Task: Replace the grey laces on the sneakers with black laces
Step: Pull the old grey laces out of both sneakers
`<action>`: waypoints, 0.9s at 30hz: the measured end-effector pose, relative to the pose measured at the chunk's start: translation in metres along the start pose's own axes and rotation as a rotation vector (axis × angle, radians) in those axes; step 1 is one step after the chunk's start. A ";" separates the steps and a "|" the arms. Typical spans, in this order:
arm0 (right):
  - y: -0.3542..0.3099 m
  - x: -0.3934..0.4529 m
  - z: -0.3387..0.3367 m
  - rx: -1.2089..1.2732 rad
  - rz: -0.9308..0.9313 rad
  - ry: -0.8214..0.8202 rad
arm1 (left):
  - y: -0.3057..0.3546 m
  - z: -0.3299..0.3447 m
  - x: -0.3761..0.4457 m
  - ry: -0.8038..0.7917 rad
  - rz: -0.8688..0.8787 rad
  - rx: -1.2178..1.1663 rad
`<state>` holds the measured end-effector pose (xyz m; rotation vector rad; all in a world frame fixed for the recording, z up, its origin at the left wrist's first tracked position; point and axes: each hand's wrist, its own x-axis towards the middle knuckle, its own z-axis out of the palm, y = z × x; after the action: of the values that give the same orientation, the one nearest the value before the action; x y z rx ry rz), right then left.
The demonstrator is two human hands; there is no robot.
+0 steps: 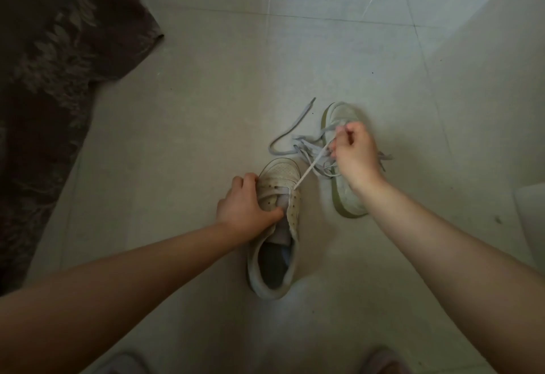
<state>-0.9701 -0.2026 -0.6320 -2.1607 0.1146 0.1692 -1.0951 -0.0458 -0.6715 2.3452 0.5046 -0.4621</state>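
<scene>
At frame centre, the left hand [246, 205] grips the near sneaker [275, 226] while the right hand [352, 155], fingers curled, pinches its grey lace [309, 168] taut; a steady pull along the eyelet line should free it cleanly.

- The near sneaker [275, 226] stands on the floor [182, 137] at the centre, toe pointing away from the person.
- The left hand [246, 205] rests on its left side, thumb across the tongue.
- The far sneaker [346, 196] lies on the floor to the right and farther off, on its side, apart from the near one.
- The right hand [354, 152] is above the far sneaker, pinching a lace [309, 168] that runs taut down-left to the near sneaker's eyelets.
- A loose lace pile [298, 143] lies on the floor between the toes and over the far sneaker.
- A rug [50, 78] covers the floor at far left.
</scene>
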 end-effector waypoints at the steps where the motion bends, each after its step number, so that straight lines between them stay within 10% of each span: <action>1: -0.005 0.002 -0.005 0.032 0.017 0.030 | -0.001 0.000 0.000 -0.019 -0.018 -0.037; 7: 0.000 -0.036 0.007 -0.372 0.232 -0.586 | 0.000 0.003 0.002 -0.053 -0.046 -0.028; 17: 0.011 -0.029 0.005 -0.537 0.154 -0.809 | -0.003 0.006 0.002 -0.050 -0.033 0.031; 24: 0.000 -0.012 -0.008 0.291 0.307 -0.200 | -0.003 0.007 0.001 -0.047 -0.041 0.021; 27: 0.002 -0.016 -0.008 0.203 0.359 -0.311 | -0.004 0.007 0.002 -0.052 -0.040 0.029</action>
<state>-0.9855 -0.2099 -0.6261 -1.8718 0.3251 0.6675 -1.0968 -0.0476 -0.6791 2.3481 0.5240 -0.5513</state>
